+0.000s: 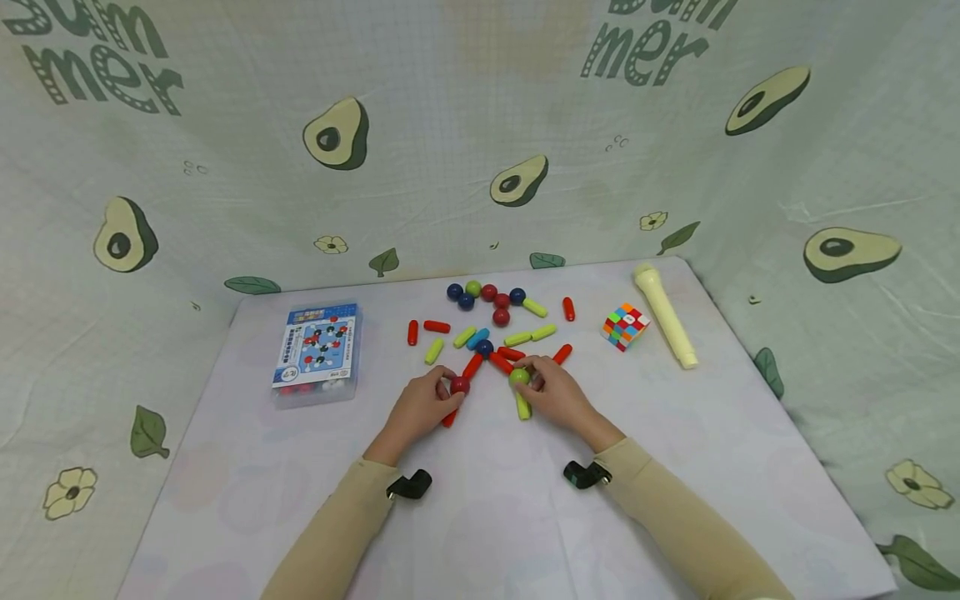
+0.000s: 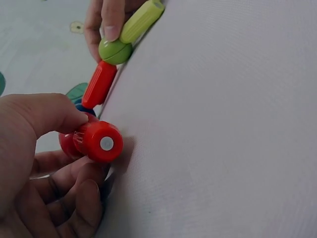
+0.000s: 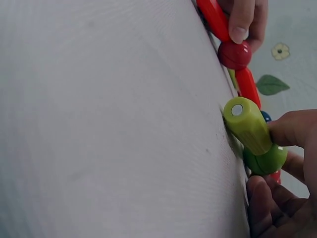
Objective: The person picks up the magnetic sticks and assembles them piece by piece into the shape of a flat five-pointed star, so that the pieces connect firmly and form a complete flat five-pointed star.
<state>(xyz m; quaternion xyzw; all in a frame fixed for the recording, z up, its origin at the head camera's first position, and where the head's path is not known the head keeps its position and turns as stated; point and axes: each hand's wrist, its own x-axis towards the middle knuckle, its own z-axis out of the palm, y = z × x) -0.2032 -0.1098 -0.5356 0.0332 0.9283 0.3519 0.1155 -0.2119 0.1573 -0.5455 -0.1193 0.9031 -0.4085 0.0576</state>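
Note:
A V-shaped chain of magnetic balls and rods lies on the table, a dark blue ball (image 1: 484,348) at its far tip. Two red rods run from it, the left one (image 1: 472,366) to a red ball (image 1: 460,384), the right one (image 1: 500,362) to a green ball (image 1: 519,377). My left hand (image 1: 422,407) pinches the red ball between thumb and fingers; another red rod (image 2: 101,142) extends from it toward me. On the other side my right hand (image 1: 558,393) grips the green ball (image 3: 266,161), which carries a yellow-green rod (image 3: 247,126) pointing toward me.
Loose red, blue and green balls (image 1: 502,301) and several rods (image 1: 465,337) lie beyond the hands. A boxed molecule set (image 1: 317,354) stands at left. At right are a puzzle cube (image 1: 625,326) and a pale yellow stick (image 1: 666,317). Printed cloth (image 1: 435,125) hangs behind the table.

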